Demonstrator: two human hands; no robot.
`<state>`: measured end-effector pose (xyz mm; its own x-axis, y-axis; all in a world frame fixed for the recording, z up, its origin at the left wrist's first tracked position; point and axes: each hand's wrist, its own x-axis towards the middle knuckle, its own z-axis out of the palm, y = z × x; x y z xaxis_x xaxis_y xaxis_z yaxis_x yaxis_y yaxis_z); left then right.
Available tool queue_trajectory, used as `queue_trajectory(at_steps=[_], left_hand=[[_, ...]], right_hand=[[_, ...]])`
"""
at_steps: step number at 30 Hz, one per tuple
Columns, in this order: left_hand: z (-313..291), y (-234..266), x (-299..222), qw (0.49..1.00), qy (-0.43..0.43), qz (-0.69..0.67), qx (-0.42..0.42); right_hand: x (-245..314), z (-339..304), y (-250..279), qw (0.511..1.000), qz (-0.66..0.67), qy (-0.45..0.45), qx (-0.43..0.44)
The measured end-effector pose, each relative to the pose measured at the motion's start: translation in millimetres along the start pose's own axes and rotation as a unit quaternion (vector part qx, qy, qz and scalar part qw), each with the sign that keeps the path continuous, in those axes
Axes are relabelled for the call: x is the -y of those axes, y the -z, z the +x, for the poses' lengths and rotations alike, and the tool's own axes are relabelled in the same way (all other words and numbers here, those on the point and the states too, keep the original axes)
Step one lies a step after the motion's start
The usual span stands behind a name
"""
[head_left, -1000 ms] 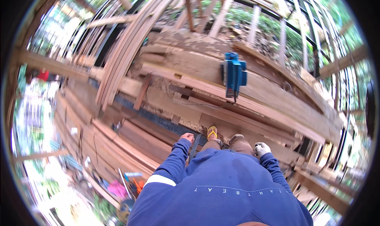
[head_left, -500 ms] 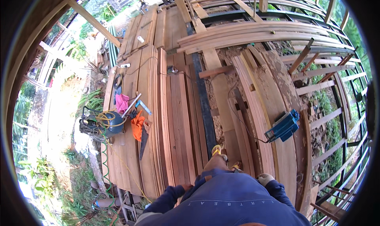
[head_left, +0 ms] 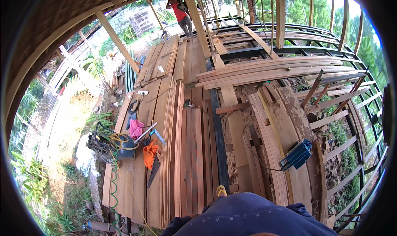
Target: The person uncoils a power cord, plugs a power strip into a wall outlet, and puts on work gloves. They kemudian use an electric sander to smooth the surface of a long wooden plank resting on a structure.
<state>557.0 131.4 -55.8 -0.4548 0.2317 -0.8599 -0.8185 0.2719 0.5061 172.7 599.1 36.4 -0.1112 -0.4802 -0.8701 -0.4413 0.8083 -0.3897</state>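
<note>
Swung round since a moment ago, the view now takes in the whole plank deck, and the blue power tool (head_left: pixel 296 154) lies on the curved boards right of the dark steel beam (head_left: pixel 219 141). Both hands are out of sight below the blue-clad torso (head_left: pixel 252 217), so their grip cannot be told. Left of the beam lie an orange cloth (head_left: pixel 149 152) and a handsaw (head_left: pixel 154 170).

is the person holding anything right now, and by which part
It cannot be told: both hands are out of view below the blue shirt. The blue power tool lies alone on the planks, with no hand on it.
</note>
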Motion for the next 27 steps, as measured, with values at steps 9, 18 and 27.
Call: queue_trajectory(at_steps=[9, 18, 27], left_hand=[[-22, 46, -52, 0.999, -0.001, 0.041, 0.022], [-23, 63, -79, 0.994, -0.002, 0.084, 0.064], [-27, 39, -86, 0.984, -0.013, 0.125, 0.124]], right_hand=[[34, -8, 8, 0.998, 0.057, -0.008, -0.032], [45, -12, 2, 0.996, 0.080, 0.009, -0.046], [55, -27, -19, 0.993, 0.105, 0.024, -0.046]])
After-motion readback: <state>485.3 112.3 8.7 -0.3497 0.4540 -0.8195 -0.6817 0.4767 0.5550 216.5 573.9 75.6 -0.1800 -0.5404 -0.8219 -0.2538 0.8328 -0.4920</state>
